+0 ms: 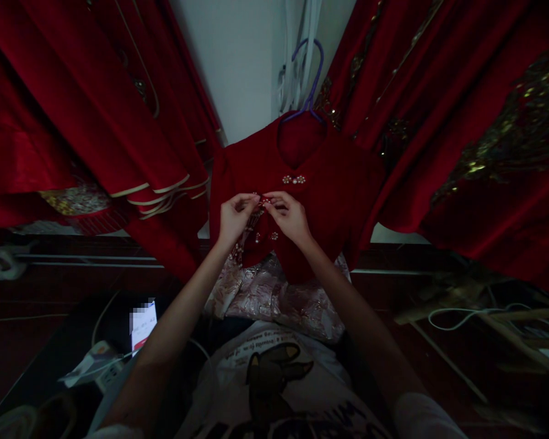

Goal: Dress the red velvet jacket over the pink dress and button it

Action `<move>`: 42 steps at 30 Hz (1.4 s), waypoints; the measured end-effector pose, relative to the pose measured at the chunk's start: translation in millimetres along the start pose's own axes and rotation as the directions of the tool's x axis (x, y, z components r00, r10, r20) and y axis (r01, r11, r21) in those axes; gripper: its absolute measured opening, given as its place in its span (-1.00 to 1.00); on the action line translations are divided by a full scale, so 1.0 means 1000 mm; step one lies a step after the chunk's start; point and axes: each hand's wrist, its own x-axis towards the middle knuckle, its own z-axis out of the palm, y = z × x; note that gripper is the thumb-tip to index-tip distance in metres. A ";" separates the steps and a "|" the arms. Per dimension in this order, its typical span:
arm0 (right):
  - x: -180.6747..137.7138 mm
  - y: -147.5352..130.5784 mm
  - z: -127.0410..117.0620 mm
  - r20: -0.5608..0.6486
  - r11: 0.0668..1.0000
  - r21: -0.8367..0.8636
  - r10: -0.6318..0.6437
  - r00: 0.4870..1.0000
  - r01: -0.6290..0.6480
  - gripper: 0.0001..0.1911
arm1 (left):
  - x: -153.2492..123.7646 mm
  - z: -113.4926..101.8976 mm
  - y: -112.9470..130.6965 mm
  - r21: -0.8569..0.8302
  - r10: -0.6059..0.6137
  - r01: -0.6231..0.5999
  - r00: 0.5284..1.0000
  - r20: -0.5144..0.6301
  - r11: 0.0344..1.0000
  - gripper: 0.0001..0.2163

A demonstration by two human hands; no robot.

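A red jacket point(333, 189) hangs in front of me on a purple hanger point(319, 73). Its top fastening, a jewelled clasp point(294, 180), is joined at the chest. Below that, my left hand point(238, 216) pinches one side of the front edge at the middle clasp. My right hand point(287, 214) pinches the other side, and the fingertips of both hands nearly meet. The small clasp parts are mostly hidden by my fingers. Lower down, another clasp point(274, 236) has its two halves apart. Beaded strands dangle under my left hand. Pale pink brocade fabric point(283, 292) shows beneath the jacket.
Red garments with gold trim point(165, 189) hang at the left. More red garments with gold sequins point(489, 152) hang at the right. A lit phone point(144, 326) and a power strip point(110, 372) lie at lower left. Wooden sticks and a pale cable point(457, 311) are on the right.
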 end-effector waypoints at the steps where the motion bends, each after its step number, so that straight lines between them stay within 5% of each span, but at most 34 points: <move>1: 0.001 0.001 0.002 -0.022 1.000 0.014 0.005 1.000 -0.005 -0.80 | 0.000 0.000 0.001 -0.029 -0.025 0.026 1.000 0.001 0.999 -0.68; 7: 0.003 0.004 0.007 -0.059 0.998 0.069 0.005 0.998 -0.001 -0.78 | -0.003 0.000 0.003 -0.074 -0.078 0.074 0.996 -0.042 0.995 -0.68; 29: 0.005 -0.009 0.004 -0.034 0.986 -0.150 -0.074 0.997 0.068 -0.87 | 0.005 -0.016 0.002 0.102 -0.002 -0.016 0.984 0.176 0.995 -0.76; 37: -0.016 -0.002 -0.016 0.013 0.986 -0.168 -0.001 1.000 0.003 -0.41 | -0.002 -0.018 0.012 -0.011 -0.049 0.053 0.980 0.191 0.999 -0.62; 42: -0.054 0.009 -0.041 0.005 0.977 -0.169 0.130 0.992 -0.127 -0.75 | -0.028 -0.035 0.003 0.224 -0.096 0.042 0.966 0.239 0.974 -0.79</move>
